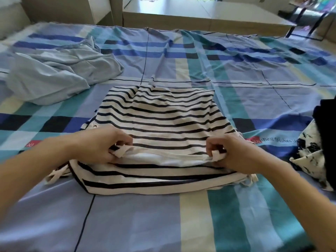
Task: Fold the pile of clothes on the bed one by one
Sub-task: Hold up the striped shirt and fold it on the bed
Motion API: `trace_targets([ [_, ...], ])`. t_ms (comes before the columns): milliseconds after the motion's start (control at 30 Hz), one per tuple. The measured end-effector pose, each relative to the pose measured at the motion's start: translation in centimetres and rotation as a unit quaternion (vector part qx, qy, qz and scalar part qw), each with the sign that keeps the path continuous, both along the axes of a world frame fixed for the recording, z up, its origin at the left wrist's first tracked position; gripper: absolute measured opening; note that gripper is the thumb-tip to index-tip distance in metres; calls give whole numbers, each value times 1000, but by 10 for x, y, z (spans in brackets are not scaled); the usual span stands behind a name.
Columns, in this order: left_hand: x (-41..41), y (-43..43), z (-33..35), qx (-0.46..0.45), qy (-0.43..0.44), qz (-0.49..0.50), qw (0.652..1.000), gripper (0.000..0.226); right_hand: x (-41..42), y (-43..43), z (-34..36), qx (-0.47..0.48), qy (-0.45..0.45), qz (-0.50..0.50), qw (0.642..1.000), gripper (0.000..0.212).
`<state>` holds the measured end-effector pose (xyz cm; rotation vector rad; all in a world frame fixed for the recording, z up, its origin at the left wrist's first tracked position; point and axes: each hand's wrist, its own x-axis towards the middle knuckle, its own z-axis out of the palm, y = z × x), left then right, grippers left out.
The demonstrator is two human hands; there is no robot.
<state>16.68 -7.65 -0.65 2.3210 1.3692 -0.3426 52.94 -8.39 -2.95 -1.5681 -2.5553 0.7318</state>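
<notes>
Both hands — left hand [98, 142], right hand [234, 151] — pinch the striped top's [160, 113] near folded edge, mid-bed [254, 73]. Risk: uneven pull skews the fold, loose straps [54, 176] slip out.

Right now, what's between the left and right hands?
In the head view, only the striped top: its held edge spans from the left hand to the right hand, each pinching a strap.

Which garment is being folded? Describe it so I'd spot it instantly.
On the checked blue bedsheet, centre, lies the striped garment, gripped by left hand and right hand. Only it bears navy stripes; the crumpled garment beside it is plain pale blue, the patterned cloth blotchy.
</notes>
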Motion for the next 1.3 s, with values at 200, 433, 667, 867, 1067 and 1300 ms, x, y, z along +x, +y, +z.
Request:
trace_targets([
  [200,-2,-7,20,-168,-13,10,986,20,17,-1,13,-172,1,6,985,42],
  [433,-30,132,-25,213,-191,277,917,22,-9,109,-7,141,167,-171,961,21],
  [667,-34,211,-68,118,-232,481,837,46,-27,208,-33,149,-39,-205,967,56],
  [867,-48,219,-57,46,-317,385,865,24,-4,241,-35,39,-52,-236,970,43],
  [1067,-76,233,-39,172,-264,381,869,23,10,252,-19,114,-24,-278,954,21],
  [1300,-76,191,7,41,-458,301,836,15,12,207,26,62,184,-217,957,20],
])
